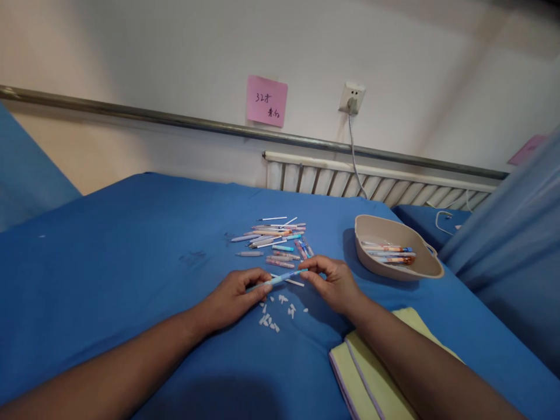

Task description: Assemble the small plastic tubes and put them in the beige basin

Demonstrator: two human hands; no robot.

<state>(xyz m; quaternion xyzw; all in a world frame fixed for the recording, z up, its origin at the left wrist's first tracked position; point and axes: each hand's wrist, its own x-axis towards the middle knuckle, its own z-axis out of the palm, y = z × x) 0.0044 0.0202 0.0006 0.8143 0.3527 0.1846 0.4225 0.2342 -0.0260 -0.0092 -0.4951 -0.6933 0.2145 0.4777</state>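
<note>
On blue table (pixel 109 262) — left hand (pixel 234 297) | right hand (pixel 335 283) — grip pen (pixel 280 279)

Item: pen (pixel 280 279). Slim, pale blue barrel. It is held low over the blue cloth (pixel 131 262), nearly level, with its long axis running 8 to 2 o'clock. The left hand (pixel 236 297) pinches the 8 o'clock end and the right hand (pixel 335 283) the 2 o'clock end. Tip detail too small to tell.

Off-white plaster wall (pixel 131 52) crossed by a grey metal rail (pixel 131 112), bearing a pink paper note (pixel 266 100) and a white wall socket (pixel 352 97) with a plugged-in cable. Below the rail, a white ribbed radiator (pixel 376 181) stands behind the blue cloth-covered counter (pixel 109 262).
</note>
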